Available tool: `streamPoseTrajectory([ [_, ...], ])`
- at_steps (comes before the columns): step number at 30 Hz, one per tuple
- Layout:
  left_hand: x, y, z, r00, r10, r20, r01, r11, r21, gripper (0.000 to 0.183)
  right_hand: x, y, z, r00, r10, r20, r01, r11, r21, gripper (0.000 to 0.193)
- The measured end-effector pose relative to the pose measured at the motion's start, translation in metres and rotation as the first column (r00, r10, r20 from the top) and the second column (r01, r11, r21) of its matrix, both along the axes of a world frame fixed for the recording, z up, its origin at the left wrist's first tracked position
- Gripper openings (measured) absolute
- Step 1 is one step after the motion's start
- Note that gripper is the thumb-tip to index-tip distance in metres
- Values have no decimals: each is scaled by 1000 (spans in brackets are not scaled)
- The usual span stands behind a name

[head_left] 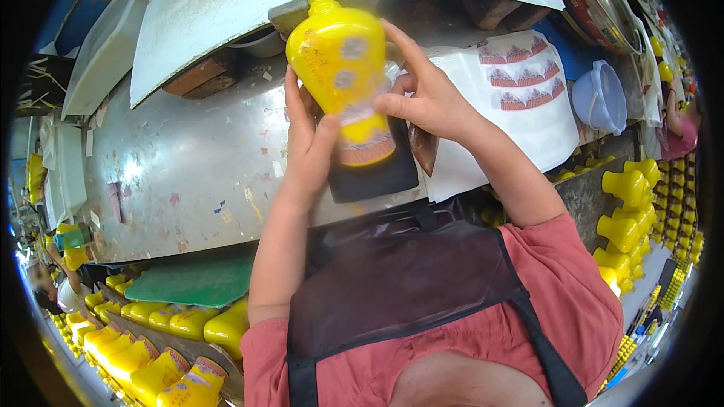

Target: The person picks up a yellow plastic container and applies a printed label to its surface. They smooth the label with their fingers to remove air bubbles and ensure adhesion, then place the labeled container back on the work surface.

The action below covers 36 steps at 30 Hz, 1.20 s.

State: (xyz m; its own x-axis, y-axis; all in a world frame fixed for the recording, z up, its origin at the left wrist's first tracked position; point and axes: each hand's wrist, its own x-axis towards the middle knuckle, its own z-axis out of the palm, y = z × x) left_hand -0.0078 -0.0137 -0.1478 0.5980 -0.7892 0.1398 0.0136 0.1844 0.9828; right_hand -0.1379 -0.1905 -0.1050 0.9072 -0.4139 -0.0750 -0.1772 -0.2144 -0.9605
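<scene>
A glossy yellow bottle (pixel 332 49), with a narrow neck, wide shoulders and a narrower waist, is held tilted with its neck pointing away from me. Pale purple round patterns mark its front, and a pinkish scalloped band (pixel 367 151) runs near its base. My left hand (pixel 308 132) grips its left side, thumb along the waist. On the right side, my right hand (pixel 422 90) has its forefinger at the shoulder and its thumb against a whitish patch at the waist. Below the bottle lies a black pad (pixel 375 183). A brown pointed flat piece (pixel 422 149) sits under my right wrist.
The metal table (pixel 188 166) carries paper scraps. To the right lies a white sheet (pixel 520 136) with printed scalloped bands, beside a pale blue bucket (pixel 601 98). A grey block (pixel 283 15) stands behind the bottle. Yellow bottles (pixel 154 373) line racks at lower left and right.
</scene>
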Motion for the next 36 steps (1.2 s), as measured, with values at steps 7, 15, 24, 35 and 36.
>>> streamPoseTrajectory([
  [7, 5, 5, 0, 995, -45, -89, 42, 998, -40, 89, -2, -1, 5, 999, 45, 10, -45, 993, 106, 97],
  [15, 0, -6, 4, 999, -30, -11, 30, 1000, -3, 95, 2, 11, -2, 991, -77, 107, 69, 994, 80, 91],
  [24, 29, -9, 8, 797, 198, 571, -144, 980, -139, 88, 1, 6, 14, 993, -116, -11, 116, 993, 34, 85],
  [35, 22, -21, 36, 526, 107, 844, -286, 956, 58, 78, 18, -2, -3, 981, -46, 188, -18, 946, 325, 85],
  [36, 23, -21, 38, 521, 121, 845, -271, 962, 29, 79, 16, -5, 0, 993, -29, 118, -14, 938, 347, 87],
])
